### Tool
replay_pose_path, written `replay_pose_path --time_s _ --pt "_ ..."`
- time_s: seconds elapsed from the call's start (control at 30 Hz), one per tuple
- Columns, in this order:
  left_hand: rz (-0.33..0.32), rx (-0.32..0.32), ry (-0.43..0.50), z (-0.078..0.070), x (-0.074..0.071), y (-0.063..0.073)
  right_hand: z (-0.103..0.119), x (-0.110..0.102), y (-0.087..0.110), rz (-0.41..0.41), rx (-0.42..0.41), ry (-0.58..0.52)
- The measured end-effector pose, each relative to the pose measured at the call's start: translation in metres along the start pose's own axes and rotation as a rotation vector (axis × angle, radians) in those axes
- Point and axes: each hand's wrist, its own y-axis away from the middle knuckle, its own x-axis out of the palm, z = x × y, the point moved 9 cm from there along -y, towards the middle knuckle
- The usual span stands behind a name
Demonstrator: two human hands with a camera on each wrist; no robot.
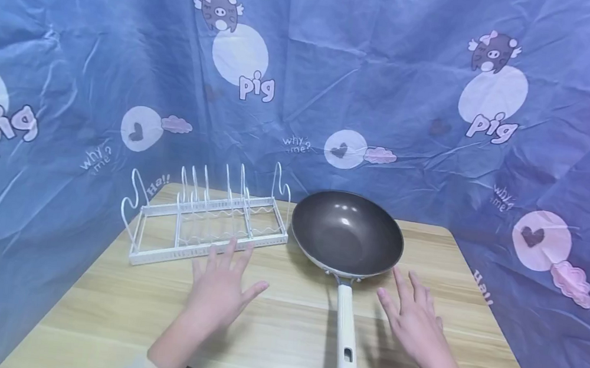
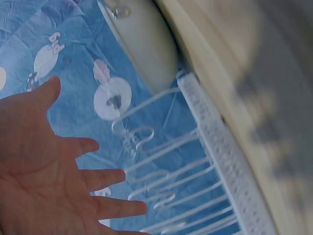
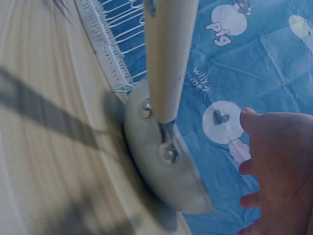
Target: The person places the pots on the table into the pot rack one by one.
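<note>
A dark-lined frying pan (image 1: pixel 346 230) with a cream handle (image 1: pixel 346 331) sits on the table, its handle pointing toward me. To its left stands a white wire rack (image 1: pixel 208 251) with upright dividers. My left hand (image 1: pixel 217 295) is held with fingers spread in front of the rack; the left wrist view shows its bare palm (image 2: pixel 44 171) holding nothing. My right hand (image 1: pixel 415 323) is to the right of the pan handle, fingers extended and holding nothing. In the right wrist view the pan's pale outer side (image 3: pixel 156 152) and handle stand beside that hand.
The wooden table (image 1: pixel 280 336) carries both the rack and the pan. A blue cloth (image 1: pixel 305 78) printed with pigs, circles and words hangs behind the table and along both sides.
</note>
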Motion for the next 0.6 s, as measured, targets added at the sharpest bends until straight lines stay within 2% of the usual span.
replay_pose_path --time_s 0.17,0.33,0.43,0.6 --pt "-0.001 -0.015 0.044 -0.011 0.01 0.007 -0.005 0.009 -0.004 -0.004 0.009 -0.081" --pt "-0.004 -0.012 0.072 -0.017 0.021 0.013 -0.011 0.022 -0.009 0.024 0.068 -0.21" --pt "0.02 0.02 0.134 -0.027 0.03 0.016 -0.014 0.033 -0.012 0.061 0.107 -0.366" --pt "0.067 0.087 0.303 -0.051 0.043 0.022 -0.014 0.061 -0.017 0.163 0.175 -0.746"
